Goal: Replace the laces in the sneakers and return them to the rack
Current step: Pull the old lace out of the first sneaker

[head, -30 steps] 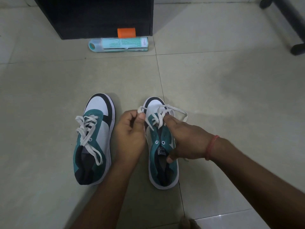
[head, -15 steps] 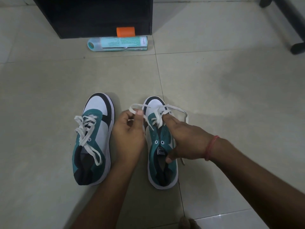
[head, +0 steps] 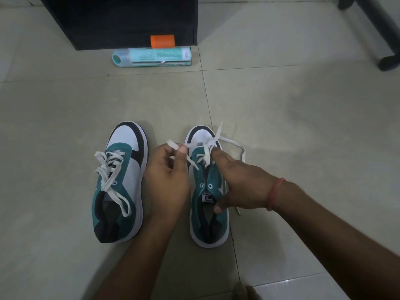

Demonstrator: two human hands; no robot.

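Note:
Two teal, white and black sneakers stand side by side on the tiled floor, toes pointing away from me. The left sneaker [head: 121, 187] has a loose white lace threaded partway. The right sneaker [head: 207, 191] has a white lace [head: 229, 141] through only its front eyelets, with one end trailing off to the right. My left hand [head: 168, 178] pinches the other lace end between thumb and fingers, just left of the toe. My right hand [head: 238, 182] grips the right sneaker's upper, fingers on the lacing and thumb at the tongue.
A black cabinet [head: 121, 20] stands at the far edge. In front of it lie a light-blue tube-shaped pack [head: 151, 57] and an orange item [head: 162, 41]. A black chair leg with a castor [head: 387, 61] is at the far right.
My left hand has drawn the lace end further out to the left and upward, pulling slack through the front eyelet. The loose end on the right has flicked upward. My right hand stays on the sneaker.

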